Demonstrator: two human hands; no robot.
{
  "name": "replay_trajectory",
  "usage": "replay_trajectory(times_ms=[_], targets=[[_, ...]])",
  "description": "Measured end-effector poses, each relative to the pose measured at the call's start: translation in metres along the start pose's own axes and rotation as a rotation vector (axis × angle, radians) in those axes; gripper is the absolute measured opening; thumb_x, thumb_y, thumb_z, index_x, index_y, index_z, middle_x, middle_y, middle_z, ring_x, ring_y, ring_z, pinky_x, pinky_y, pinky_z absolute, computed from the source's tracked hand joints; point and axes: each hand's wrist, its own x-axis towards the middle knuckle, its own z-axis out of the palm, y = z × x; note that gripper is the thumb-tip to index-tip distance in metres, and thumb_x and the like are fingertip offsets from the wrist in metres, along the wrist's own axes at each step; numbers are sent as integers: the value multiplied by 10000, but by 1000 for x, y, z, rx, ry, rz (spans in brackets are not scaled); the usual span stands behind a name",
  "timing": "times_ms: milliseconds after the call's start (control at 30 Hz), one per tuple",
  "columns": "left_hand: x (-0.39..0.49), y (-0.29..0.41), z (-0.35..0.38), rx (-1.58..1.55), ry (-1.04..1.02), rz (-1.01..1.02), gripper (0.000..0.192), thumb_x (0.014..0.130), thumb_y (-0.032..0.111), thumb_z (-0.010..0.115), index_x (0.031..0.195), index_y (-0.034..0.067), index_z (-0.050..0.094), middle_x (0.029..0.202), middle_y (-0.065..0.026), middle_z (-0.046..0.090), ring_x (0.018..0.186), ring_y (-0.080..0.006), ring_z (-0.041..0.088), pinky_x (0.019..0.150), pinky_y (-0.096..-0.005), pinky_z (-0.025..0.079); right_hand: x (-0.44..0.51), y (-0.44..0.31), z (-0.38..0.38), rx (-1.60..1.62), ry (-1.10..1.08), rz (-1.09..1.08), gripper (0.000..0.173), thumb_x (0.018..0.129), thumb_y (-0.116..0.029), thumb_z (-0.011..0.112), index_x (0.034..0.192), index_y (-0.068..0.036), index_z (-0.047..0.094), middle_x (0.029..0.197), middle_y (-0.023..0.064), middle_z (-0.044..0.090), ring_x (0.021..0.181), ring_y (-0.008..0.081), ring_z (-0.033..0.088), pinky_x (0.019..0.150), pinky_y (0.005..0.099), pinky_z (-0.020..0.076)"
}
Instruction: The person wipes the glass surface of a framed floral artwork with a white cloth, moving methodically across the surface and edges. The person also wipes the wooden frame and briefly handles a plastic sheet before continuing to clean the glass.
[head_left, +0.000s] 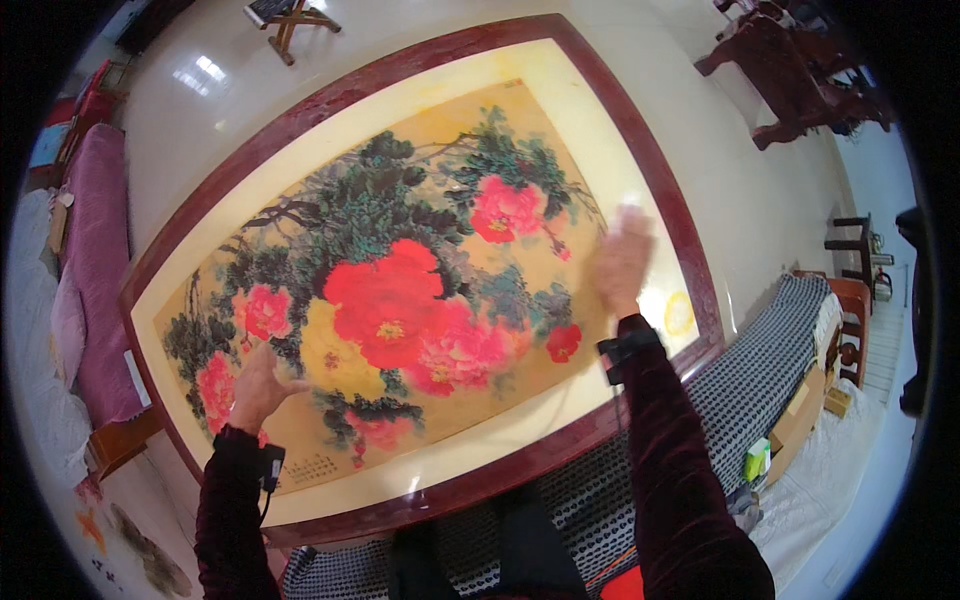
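Before me lies a painting of peonies (390, 300) on tan paper, with red, pink and yellow blooms among dark green leaves. Pale cream borders (622, 150) surround it inside a dark red wooden frame (645, 142) with a glossy surface. Over the lower left of the painting is my left hand (257, 390), empty, its thumb spread from the fingers. My right hand (626, 259) is blurred, stretched out flat over the right border and the painting's edge, holding nothing. Whether either palm touches the surface is hard to tell. Black straps with small devices circle both wrists.
A bench with a black-and-white patterned cover (750, 375) runs along the near right side. Cardboard (799, 416) and a green packet (757, 459) lie by it. At left stands a purple-covered seat (97, 277). A folding stool (289, 22) and dark carved wooden furniture (787, 75) are beyond.
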Motion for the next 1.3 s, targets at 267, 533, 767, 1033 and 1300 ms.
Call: replay_trajectory(times_ms=[267, 533, 767, 1033, 1300], targets=[[35, 12, 7, 186, -52, -81, 885, 511, 503, 905, 1058, -14, 440, 958, -245, 614, 950, -407, 609, 777, -457, 494, -60, -306, 11, 540, -371, -785, 547, 894, -240, 522, 1410, -83, 433, 1471, 110, 415, 1361, 313, 384, 1165, 472, 231], [36, 4, 14, 202, -122, -136, 947, 487, 527, 902, 1095, -13, 414, 1018, -272, 600, 956, -422, 622, 751, -454, 521, 153, -38, 50, -138, -14, -78, 408, 926, -253, 460, 1287, -73, 523, 1348, 94, 505, 1246, 322, 440, 1021, 530, 332], [33, 8, 13, 207, -121, -153, 974, 492, 514, 909, 1134, -11, 398, 1073, -297, 554, 943, -438, 621, 743, -449, 530, 176, -145, 92, 94, 117, -270, 445, 881, -215, 499, 1278, -19, 541, 1418, 215, 444, 1306, 383, 398, 1097, 519, 284], [37, 21, 3, 142, -169, -278, 932, 493, 451, 926, 1117, -2, 401, 1051, -273, 559, 969, -435, 605, 781, -459, 514, 95, -405, 116, 654, -388, -813, 453, 887, -234, 535, 1314, -84, 512, 1363, 127, 493, 1366, 313, 360, 1166, 463, 220], [35, 20, 3, 142, -96, -212, 957, 446, 472, 927, 1082, 2, 388, 997, -274, 538, 848, -432, 624, 683, -447, 530, 305, -102, 160, -345, 184, -276, 291, 935, -274, 437, 1127, -80, 538, 1068, 155, 582, 1079, 276, 553, 931, 459, 443]])
